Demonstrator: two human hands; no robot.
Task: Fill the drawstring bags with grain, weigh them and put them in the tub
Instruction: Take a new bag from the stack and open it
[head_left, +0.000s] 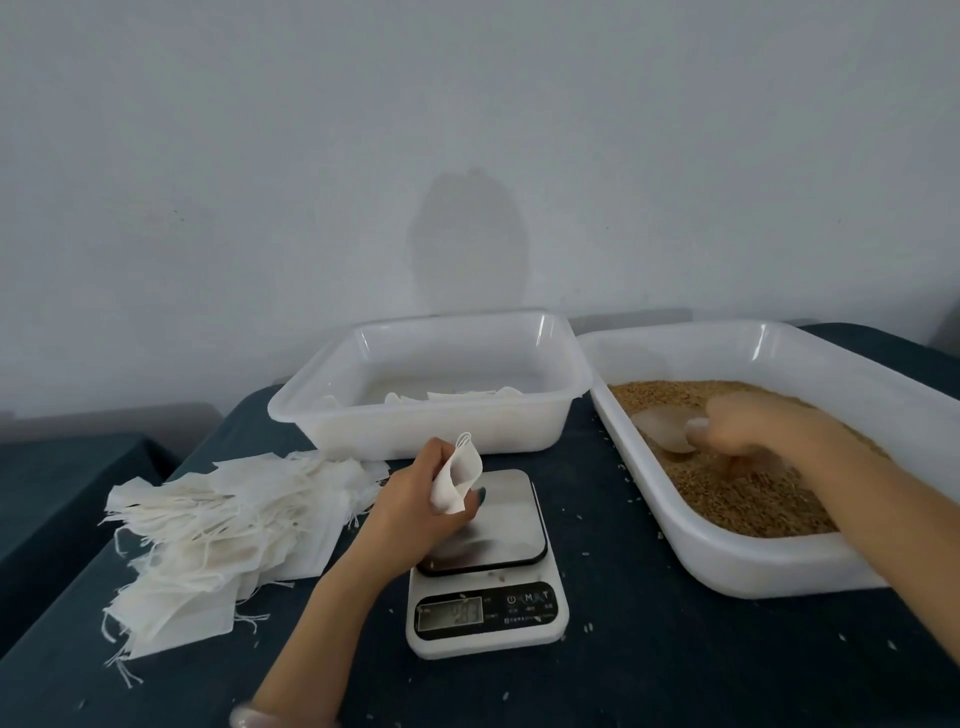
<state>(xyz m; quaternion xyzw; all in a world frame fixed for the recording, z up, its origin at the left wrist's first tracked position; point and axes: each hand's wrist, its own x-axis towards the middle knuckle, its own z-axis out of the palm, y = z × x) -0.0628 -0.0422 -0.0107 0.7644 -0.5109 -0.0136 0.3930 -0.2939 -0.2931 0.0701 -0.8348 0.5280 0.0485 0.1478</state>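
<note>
My left hand holds a small white drawstring bag above the steel plate of a white kitchen scale. My right hand, blurred, grips a translucent scoop inside the right white tub, which is full of brown grain. Behind the scale, a second white tub has a few white bags lying on its bottom. A pile of flat empty bags lies left of the scale.
Everything rests on a dark blue cloth-covered table with scattered loose grains. A plain white wall stands close behind the tubs. A lower dark surface sits to the left of the table.
</note>
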